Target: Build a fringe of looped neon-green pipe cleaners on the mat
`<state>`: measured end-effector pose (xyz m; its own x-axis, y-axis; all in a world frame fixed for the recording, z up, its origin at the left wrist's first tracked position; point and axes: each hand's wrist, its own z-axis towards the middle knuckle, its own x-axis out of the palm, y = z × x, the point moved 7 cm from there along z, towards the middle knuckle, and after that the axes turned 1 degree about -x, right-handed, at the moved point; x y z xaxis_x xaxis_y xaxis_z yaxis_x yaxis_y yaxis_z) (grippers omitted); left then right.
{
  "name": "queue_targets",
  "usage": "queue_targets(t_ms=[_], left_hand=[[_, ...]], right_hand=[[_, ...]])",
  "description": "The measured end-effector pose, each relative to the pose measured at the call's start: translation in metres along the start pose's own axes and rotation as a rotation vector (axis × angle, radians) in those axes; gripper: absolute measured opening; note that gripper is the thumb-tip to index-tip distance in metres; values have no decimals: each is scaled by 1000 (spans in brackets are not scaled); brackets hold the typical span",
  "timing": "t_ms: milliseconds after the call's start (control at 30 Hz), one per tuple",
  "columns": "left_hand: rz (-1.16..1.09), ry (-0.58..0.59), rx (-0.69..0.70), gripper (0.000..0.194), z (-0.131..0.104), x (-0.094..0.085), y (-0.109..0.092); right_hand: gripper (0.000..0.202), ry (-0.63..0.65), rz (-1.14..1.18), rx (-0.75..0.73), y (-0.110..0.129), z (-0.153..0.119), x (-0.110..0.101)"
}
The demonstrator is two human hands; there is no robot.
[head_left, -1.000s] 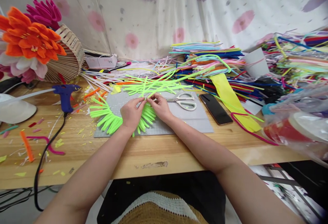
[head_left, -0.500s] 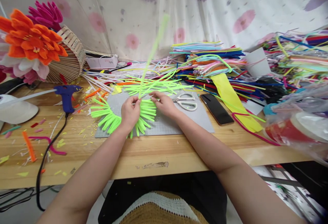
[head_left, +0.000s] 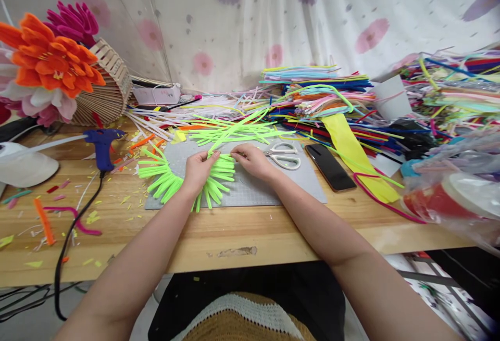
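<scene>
A thin, softly pleated curtain (head_left: 250, 23) hangs behind a grainy wood table (head_left: 281, 237). In the head view, a fuzzy green fringe (head_left: 169, 187) curves over the flat grey mat (head_left: 269, 190) – slim, round-ended loops fanning outward. The left hand (head_left: 199, 169) pinches its right part; the right hand's (head_left: 252, 161) fingertips are narrow at a loop's tip – gripping or merely touching, I cannot tell. Smooth-handled scissors (head_left: 283, 154) lie just beyond.
</scene>
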<state>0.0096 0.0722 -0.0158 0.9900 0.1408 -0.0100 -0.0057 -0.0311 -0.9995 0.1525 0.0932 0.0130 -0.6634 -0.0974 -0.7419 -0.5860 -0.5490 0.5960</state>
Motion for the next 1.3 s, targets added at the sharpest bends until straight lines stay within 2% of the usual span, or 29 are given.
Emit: queue_targets(t_ms=[133,233,433,600,933,1100,1300], left_hand=[[38,-98,56,32,2,-8,-1],[3,-158,71,31,1,-10,-2],[-164,-195,-4,32,2,-11,4],[-126,-180,-27,35,3,-12,6],[-292,-104,-92,46,3,-5,6],[-210,-83,-68,43,4,-6,7],[-148,-90,-64,39,6,-7,9]], right_hand=[[20,-25,-32,101,-7,-1,-1],[21,-24,-50,125,-5,-1,-1],[18,-47,-119,104,4,-2,-3],[17,-79,-136,76,5,-3,-5],[19,-118,-263,22,2,-4,-9],[24,-73,-382,-46,6,-5,-10],[27,7,-454,-21,10,-6,-8]])
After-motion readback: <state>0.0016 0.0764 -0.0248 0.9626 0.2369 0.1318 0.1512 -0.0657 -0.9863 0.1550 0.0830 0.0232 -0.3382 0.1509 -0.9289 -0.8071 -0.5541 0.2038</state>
